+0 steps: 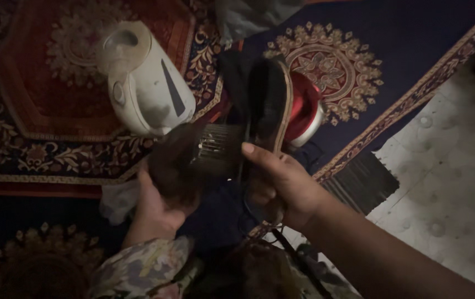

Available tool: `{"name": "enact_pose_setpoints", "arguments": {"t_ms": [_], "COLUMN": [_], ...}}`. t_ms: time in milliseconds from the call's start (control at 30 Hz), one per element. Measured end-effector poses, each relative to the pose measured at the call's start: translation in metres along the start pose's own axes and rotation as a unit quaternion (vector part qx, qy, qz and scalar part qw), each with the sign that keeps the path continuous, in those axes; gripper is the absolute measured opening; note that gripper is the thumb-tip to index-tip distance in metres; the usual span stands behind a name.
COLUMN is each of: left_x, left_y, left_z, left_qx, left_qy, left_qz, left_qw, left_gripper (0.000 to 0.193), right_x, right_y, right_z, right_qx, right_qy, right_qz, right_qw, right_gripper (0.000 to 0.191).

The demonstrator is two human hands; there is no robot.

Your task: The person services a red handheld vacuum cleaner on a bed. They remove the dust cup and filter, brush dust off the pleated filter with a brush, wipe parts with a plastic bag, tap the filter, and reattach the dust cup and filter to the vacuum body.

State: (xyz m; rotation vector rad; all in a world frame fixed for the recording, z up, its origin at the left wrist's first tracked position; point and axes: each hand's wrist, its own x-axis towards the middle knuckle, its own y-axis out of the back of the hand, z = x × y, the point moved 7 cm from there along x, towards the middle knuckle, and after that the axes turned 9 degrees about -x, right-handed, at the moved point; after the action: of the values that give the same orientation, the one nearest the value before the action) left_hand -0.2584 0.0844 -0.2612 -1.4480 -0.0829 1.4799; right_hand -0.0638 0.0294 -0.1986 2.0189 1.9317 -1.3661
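My right hand point(284, 185) grips a dark shoe point(268, 97) with a tan sole edge, held upright by its heel end with the toe pointing away. My left hand point(154, 207) holds a dark brown brush-like object point(173, 160), blurred, just left of the shoe. The two things sit close together but I cannot tell if they touch. My left sleeve is a floral fabric point(137, 268).
A white electric kettle point(149, 83) stands on the red patterned carpet point(43, 99). A red and silver round container point(306, 108) sits behind the shoe, and a ribbed object point(218, 145) lies beneath it. A dark blue patterned rug point(392, 50) borders pale floor tiles point(448, 182) on the right.
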Motion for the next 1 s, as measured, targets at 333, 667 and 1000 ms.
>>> {"name": "enact_pose_setpoints", "arguments": {"t_ms": [333,667,1000], "left_x": [0.006,-0.064,0.006], "left_y": [0.069,-0.045,-0.084], "left_z": [0.009,0.003,-0.041], "left_qx": [0.082,0.344,0.011], "left_qy": [-0.089,-0.439,-0.061], "left_qz": [0.235,-0.011,-0.192], "left_qw": [0.964,0.830,0.979], "left_gripper": [0.072,0.073,0.056], "right_x": [0.010,-0.002,0.000], "right_y": [-0.004,-0.011,-0.002], "right_z": [0.020,-0.001,-0.073], "right_qx": [-0.016,-0.149,-0.369], "right_qy": [-0.024,0.004,0.054], "right_qz": [-0.025,0.038,0.083], "right_qw": [0.999,0.988,0.924], "right_gripper": [0.030,0.030,0.056]}}
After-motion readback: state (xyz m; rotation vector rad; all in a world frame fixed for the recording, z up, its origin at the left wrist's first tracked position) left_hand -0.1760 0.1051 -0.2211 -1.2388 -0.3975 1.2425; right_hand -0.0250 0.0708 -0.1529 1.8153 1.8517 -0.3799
